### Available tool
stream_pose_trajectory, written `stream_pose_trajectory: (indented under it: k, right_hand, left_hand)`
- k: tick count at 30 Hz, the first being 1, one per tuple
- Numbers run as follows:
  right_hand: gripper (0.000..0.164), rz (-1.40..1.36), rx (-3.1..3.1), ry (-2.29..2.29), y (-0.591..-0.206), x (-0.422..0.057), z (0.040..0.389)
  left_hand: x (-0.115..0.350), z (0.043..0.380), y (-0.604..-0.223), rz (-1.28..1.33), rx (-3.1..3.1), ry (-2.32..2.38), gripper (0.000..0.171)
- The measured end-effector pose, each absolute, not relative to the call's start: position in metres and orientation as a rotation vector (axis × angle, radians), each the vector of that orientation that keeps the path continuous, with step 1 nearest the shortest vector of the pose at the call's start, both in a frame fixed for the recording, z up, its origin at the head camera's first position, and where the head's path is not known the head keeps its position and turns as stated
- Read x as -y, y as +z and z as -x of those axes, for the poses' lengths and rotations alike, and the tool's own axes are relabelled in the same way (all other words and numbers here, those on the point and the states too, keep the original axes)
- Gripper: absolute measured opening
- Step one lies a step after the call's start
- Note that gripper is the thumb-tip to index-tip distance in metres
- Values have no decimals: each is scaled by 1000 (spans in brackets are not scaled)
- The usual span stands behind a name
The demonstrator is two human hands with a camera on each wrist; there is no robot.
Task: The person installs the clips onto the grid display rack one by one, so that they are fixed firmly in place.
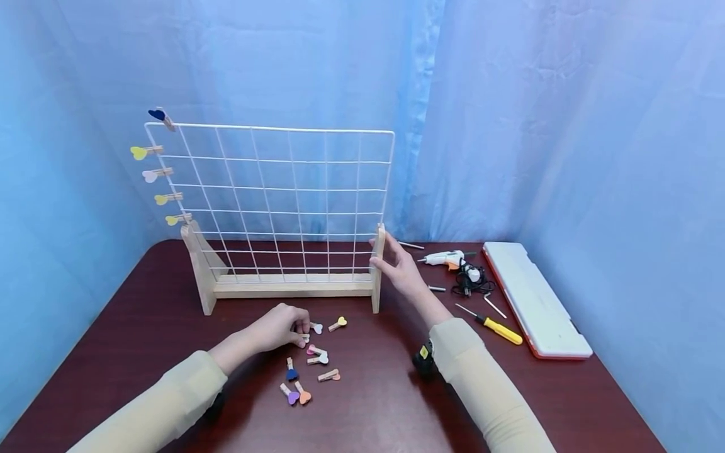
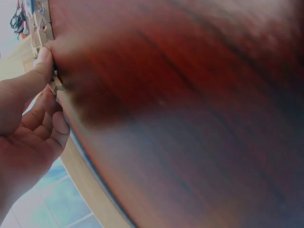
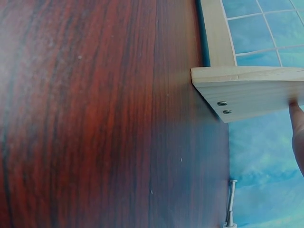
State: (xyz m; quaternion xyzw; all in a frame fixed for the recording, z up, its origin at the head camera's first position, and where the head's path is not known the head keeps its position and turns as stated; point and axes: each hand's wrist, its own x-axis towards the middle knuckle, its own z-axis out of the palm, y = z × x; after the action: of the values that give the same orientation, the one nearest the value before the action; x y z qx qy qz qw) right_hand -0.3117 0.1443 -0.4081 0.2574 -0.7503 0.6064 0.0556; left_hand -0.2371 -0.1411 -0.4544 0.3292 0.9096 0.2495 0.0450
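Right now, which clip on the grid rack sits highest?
The dark blue heart clip, at the rack's top left corner. The other four, yellow and white, hang below it down the left edge.

Dark red wooden table [image 1: 141,302] carries a wooden-framed wire grid [image 1: 294,286], scattered heart pegs [image 1: 308,365] in front, then glue gun [image 1: 447,258], yellow screwdriver [image 1: 498,329] and white case [image 1: 535,299] off right.

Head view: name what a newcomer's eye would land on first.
The white wire grid in its wooden stand dominates mid-table, with heart clips down its left edge. The right hand steadies the stand's right post; the left hand pinches a clip from the loose heart clips.
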Motion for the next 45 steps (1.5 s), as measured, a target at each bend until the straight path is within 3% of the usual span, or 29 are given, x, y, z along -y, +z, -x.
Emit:
stream_pose_trajectory:
  k: [12, 29, 39, 45]
  right_hand:
    - [62, -791, 2264, 1840, -407, -142, 312]
    - [63, -790, 2255, 1843, -410, -143, 312]
    - [63, -789, 2267, 1822, -409, -145, 312]
    - [63, -768, 2287, 1812, -408, -146, 312]
  left_hand:
    - [144, 238, -420, -1023, -2919, 876, 5]
    - [197, 246, -240, -1103, -3516, 1063, 15]
    - [229, 256, -153, -676, -3501, 1677, 18]
    - [240, 269, -136, -589, -3515, 1492, 23]
